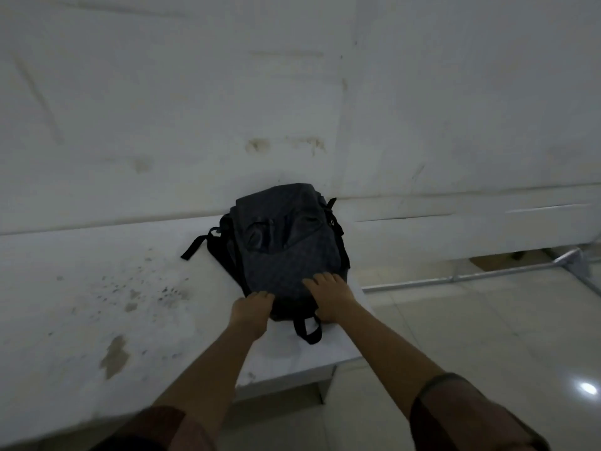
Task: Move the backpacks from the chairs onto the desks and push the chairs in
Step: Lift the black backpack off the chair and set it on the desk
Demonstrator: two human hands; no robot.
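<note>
**Entry: dark backpack on white desk, both hands at its near end**

Item 1. Backpack (286,245). Dark, with a faint checked pattern on the body and two glossy pockets on the upper face. I see it lying flat on the desk, its far end close to the wall, its near end toward me. One black strap trails off its left side onto the desktop; a black loop (307,330) hangs out from the near end, between my two hands.

Item 2. Desk (97,304). White top, marked with brownish stains and specks on its left half. The backpack sits near the desk's right end, not far from the corner.

Item 3. Left hand (252,315). Placed at the near left corner of the backpack, fingers curled over its edge. I cannot tell whether they truly grip the fabric or only press on it.

Item 4. Right hand (328,296). Laid on top of the backpack's near right part, fingers fairly straight and spread across the fabric, thumb down by the loop.

Item 5. Wall (292,92). White, scuffed, directly behind the desk.

Item 6. Floor (487,336). Pale glossy tiles to the right of the desk, with a bright light reflection. A metal bar (471,275) runs low across it beyond the desk's end.

Item 7. Sleeves. Dark reddish, visible at both forearms near the lower edge.
</note>
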